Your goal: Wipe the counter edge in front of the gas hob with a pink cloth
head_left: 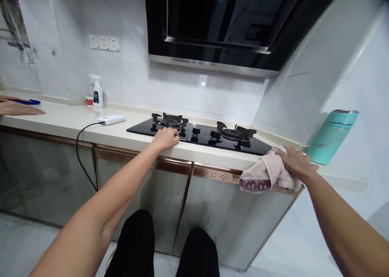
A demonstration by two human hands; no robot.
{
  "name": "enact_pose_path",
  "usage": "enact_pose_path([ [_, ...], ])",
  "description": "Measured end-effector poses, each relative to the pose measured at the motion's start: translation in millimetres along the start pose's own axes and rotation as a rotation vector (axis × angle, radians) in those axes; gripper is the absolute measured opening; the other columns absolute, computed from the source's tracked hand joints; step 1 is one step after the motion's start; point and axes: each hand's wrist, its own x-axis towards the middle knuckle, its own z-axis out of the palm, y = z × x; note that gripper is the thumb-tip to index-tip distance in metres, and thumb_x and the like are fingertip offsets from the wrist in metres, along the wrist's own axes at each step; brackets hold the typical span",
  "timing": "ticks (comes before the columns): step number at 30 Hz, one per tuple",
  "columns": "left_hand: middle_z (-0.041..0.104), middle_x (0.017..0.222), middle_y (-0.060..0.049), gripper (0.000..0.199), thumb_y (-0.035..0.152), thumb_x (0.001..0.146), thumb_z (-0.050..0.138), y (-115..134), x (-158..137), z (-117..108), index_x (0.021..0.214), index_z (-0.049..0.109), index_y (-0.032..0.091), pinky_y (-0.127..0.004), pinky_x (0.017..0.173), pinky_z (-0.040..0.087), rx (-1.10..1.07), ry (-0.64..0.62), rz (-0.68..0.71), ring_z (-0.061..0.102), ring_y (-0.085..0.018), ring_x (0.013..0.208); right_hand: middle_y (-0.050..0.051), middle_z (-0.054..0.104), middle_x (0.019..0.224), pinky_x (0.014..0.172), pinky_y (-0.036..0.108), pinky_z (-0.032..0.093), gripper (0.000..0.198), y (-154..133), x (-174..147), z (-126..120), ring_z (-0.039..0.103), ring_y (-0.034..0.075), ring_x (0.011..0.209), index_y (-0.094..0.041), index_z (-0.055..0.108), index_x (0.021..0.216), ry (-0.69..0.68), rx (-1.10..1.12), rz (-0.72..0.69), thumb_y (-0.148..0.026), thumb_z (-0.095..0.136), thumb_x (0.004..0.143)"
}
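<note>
My left hand (pixel 165 138) rests at the front edge of the black glass gas stove (pixel 141 125), its fingers curled in a loose fist with nothing visible in them. At the right end of the counter, my right hand (pixel 296 162) grips a pale pink cloth (pixel 273 167). The cloth drapes over the counter's front edge, its purple patterned border hanging down by the cabinet. A turquoise tumbler (pixel 332 138) stands just beyond my right hand. Two burners with black pan supports and two knobs (pixel 196 132) lie between my hands.
Left of the stove, a white power bank (pixel 112 119) trails a black cable (pixel 79 147) over the edge. Farther back stand a spray bottle (pixel 97 91) and a small red-and-white tub (pixel 89 101). Another person's hand (pixel 20 108) lies near a blue object (pixel 30 101). A range hood (pixel 212 29) overhangs the stove.
</note>
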Motion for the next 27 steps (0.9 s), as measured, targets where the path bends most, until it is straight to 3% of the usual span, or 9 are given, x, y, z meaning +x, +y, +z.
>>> enact_pose_path([
  [3, 0.068, 0.122, -0.008, 0.032, 0.03, 0.085, 0.047, 0.1, -0.1, 0.0, 0.105, 0.071, 0.024, -0.043, 0.102, 0.044, -0.005, 0.002, 0.001, 0.058, -0.03, 0.116, 0.024, 0.054, 0.136, 0.093, 0.057, 0.035, 0.059, -28.3, -21.9, -14.5, 0.048, 0.042, 0.122, -0.025, 0.053, 0.14, -0.076, 0.108, -0.047, -0.054, 0.03, 0.096],
  [7, 0.068, 0.123, -0.007, 0.031, 0.03, 0.085, 0.048, -0.3, -0.1, 0.1, 0.106, 0.071, 0.025, -0.043, 0.103, 0.044, -0.011, -0.004, 0.001, 0.057, -0.029, 0.117, 0.02, 0.054, 0.132, 0.095, 0.063, 0.036, 0.055, -77.1, -54.6, -31.3, 0.048, 0.042, 0.12, -0.025, 0.054, 0.137, -0.066, 0.146, -0.165, -0.052, 0.029, 0.096],
  [17, 0.068, 0.124, -0.007, 0.031, 0.03, 0.086, 0.048, 0.6, -0.8, -0.8, 0.106, 0.072, 0.025, -0.044, 0.103, 0.044, -0.008, -0.009, -0.009, 0.057, -0.029, 0.118, 0.016, 0.055, 0.129, 0.095, 0.059, 0.039, 0.05, -208.1, -109.3, -57.4, 0.048, 0.035, 0.116, -0.024, 0.05, 0.137, -0.117, 0.243, -0.511, -0.045, 0.025, 0.099],
  [23, 0.068, 0.125, -0.006, 0.037, 0.03, 0.095, 0.037, -3.2, -3.5, -0.2, 0.11, 0.071, 0.026, -0.041, 0.101, 0.046, 0.03, 0.018, 0.021, 0.059, -0.027, 0.117, 0.015, 0.054, 0.131, 0.101, 0.057, 0.034, 0.047, -288.1, -122.5, -71.0, 0.046, 0.034, 0.122, -0.024, 0.05, 0.136, -0.188, 0.278, -0.773, -0.042, 0.026, 0.1],
  [27, 0.068, 0.123, -0.006, 0.04, 0.03, 0.098, 0.033, -6.9, -4.1, 1.4, 0.113, 0.07, 0.026, -0.039, 0.1, 0.047, 0.058, 0.027, 0.043, 0.061, -0.025, 0.116, 0.013, 0.055, 0.13, 0.104, 0.053, 0.034, 0.046, -311.6, -109.6, -67.0, 0.047, 0.031, 0.122, -0.025, 0.053, 0.134, -0.249, 0.295, -0.857, -0.041, 0.026, 0.1],
])
